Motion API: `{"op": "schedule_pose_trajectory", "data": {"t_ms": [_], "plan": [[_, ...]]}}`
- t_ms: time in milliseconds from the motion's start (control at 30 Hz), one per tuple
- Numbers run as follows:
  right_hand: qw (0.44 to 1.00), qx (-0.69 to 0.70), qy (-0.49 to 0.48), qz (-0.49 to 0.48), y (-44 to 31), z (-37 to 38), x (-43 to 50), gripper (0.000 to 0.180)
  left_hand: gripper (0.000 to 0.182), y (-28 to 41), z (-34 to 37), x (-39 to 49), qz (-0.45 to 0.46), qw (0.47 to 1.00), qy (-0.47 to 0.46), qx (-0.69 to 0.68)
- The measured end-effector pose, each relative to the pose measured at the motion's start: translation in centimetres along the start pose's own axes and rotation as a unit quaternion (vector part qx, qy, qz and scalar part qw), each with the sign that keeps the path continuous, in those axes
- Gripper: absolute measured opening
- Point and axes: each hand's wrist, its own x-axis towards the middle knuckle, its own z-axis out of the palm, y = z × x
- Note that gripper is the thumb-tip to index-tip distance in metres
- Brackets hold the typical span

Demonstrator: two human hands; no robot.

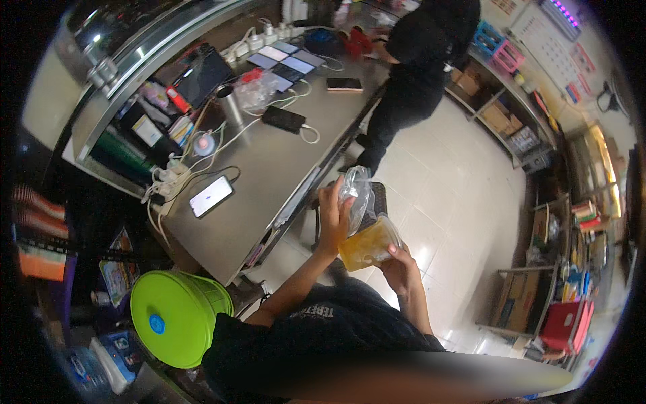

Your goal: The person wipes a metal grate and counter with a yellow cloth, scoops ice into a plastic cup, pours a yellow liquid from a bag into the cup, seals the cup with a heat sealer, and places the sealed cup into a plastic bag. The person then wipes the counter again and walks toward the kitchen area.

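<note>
My right hand (401, 270) grips a clear plastic tub (371, 245) of yellow-orange contents, tilted on its side. A clear plastic bag (359, 197) is held up by my left hand (333, 214), its fingers on the bag's near side. The wrist of that hand is right beside the tub, and I cannot tell whether they touch. Both hands are in front of my dark shirt, to the right of the metal table (252, 177). Behind the bag, part of a dark stool seat (378, 199) shows.
A lit phone (212, 197), a dark phone (283, 119), a steel tumbler (229, 103) and tangled charging cables lie on the table. A person in dark clothes (414, 76) stands at its far end. The lime-green lidded bucket (171, 318) is at my left; shelves (509, 121) line the right wall.
</note>
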Motion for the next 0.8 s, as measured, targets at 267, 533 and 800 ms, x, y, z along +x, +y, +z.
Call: {"op": "schedule_pose_trajectory", "data": {"t_ms": [267, 533, 800], "plan": [[0.991, 0.076, 0.077, -0.082, -3.9, -9.3, -3.6, 0.097, 0.027, 4.2, 13.3, -2.4, 0.074, 0.979, -0.166, -0.096], [0.949, 0.126, 0.228, -0.178, -11.1, -28.2, -6.6, 0.058, 0.016, 5.1, 34.2, -8.0, -0.101, 0.921, -0.245, -0.287], [0.865, 0.19, 0.384, -0.264, -16.3, -39.3, -0.8, 0.053, 0.019, 7.5, 47.6, -12.4, -0.189, 0.954, -0.149, -0.177]]}}
